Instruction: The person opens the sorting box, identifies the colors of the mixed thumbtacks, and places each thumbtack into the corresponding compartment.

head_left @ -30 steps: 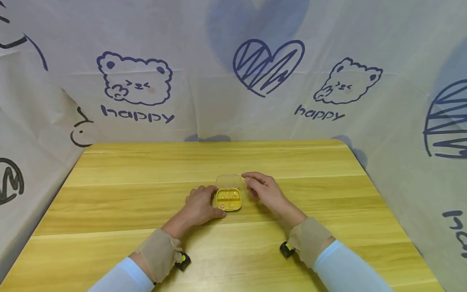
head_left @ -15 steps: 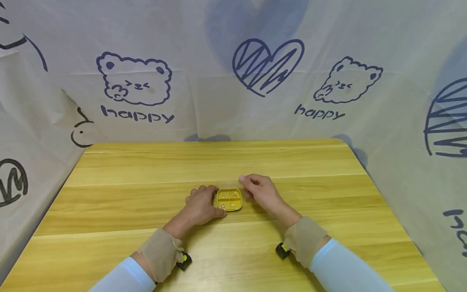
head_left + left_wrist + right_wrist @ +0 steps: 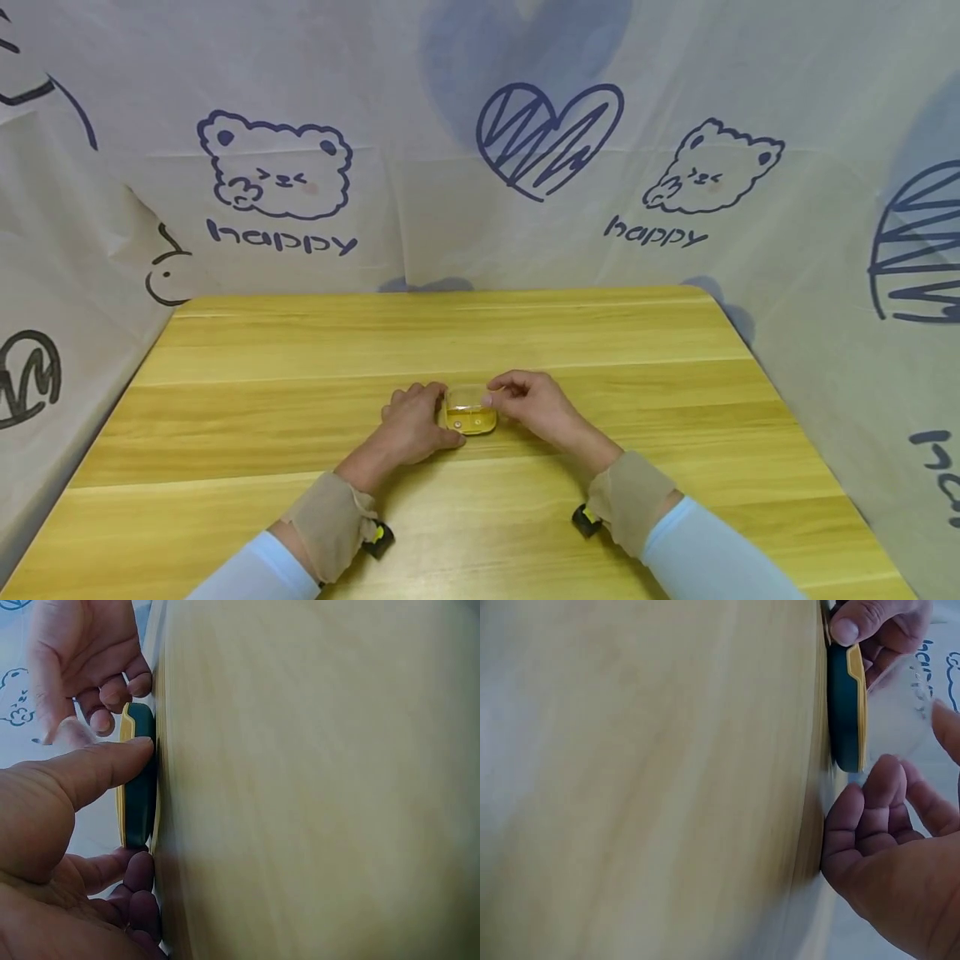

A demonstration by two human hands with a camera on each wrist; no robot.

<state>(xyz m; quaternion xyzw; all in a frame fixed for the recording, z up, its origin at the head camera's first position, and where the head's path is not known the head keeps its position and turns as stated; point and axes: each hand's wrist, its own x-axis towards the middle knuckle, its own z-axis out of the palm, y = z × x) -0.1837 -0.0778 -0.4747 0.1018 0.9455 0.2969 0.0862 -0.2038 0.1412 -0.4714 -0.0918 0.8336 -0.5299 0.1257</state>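
Observation:
A small pill box lies on the table, yellow inside with dividers and dark green outside. Small round pieces show in its near compartments. Its clear lid stands tilted over the far half. My left hand grips the box from the left, thumb on the near side and fingers behind. At the lid's right edge, my right hand holds it between thumb and bent index finger; the exact contact is hard to see. In the left wrist view the green side of the box sits under my left thumb.
The wood-grain table extends on all sides of the box. A white cloth with blue drawings hangs behind it and along both sides. Each wrist carries a band with a small black device.
The clear lid has swung from lying back behind the box to tilting over its far half. My right hand took its edge and came nearer. My left hand stays in place.

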